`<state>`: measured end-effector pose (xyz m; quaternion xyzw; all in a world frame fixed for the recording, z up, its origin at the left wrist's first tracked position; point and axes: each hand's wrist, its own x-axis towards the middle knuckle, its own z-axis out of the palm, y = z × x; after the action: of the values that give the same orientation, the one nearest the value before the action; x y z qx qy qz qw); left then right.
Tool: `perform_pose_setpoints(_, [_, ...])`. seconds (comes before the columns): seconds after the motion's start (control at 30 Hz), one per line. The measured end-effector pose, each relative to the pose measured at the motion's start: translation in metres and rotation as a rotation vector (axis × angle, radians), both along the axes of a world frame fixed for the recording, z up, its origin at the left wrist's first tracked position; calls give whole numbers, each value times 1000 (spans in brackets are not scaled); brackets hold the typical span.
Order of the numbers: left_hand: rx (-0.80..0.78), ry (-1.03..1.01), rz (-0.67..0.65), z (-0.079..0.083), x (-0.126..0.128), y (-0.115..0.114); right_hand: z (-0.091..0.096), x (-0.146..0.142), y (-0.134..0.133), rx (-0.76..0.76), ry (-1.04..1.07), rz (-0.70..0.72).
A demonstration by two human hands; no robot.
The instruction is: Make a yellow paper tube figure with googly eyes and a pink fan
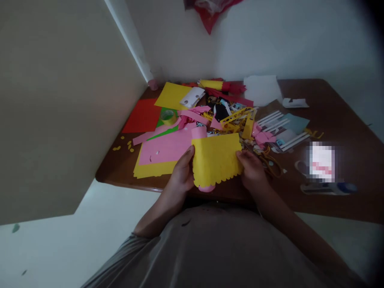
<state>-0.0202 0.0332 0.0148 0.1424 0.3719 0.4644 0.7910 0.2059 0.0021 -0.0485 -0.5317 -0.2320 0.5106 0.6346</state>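
Observation:
A yellow paper piece (218, 160) with scalloped edges is held up over the table's front edge. Behind its left part stands a pink paper roll (199, 132), which shows above and below the yellow paper. My left hand (183, 170) is closed at the left side, its thumb on the yellow paper by the roll; its other fingers are hidden behind. At the right edge my right hand (253, 170) pinches the same yellow paper between thumb and fingers. Pink sheets (168, 146) over yellow sheets (150, 171) lie left of my hands.
The brown table (300, 156) bears paper scraps (222, 112), a green tape roll (168, 117), an orange sheet (141, 116), white paper strips (277, 122) and a yellow-and-red paper roll (211, 84). Scissors (273, 166) lie beside my right hand. A wall panel (60, 100) rises at left.

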Motion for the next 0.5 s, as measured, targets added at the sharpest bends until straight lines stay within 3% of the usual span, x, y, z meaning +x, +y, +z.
perform_pose_setpoints(0.23, [38, 9, 1, 1, 2, 1, -5, 3, 2, 19, -116, -30])
perform_pose_setpoints(0.37, [64, 21, -21, 3, 4, 0, 14, 14, 5, 168, -350, -44])
perform_pose_setpoints(0.43, [85, 15, -70, 5, 6, -1, 31, 21, 10, 348, -652, 110])
perform_pose_setpoints(0.5, [111, 3, -138, 6, 7, -3, 48, 23, 17, 467, -857, 396])
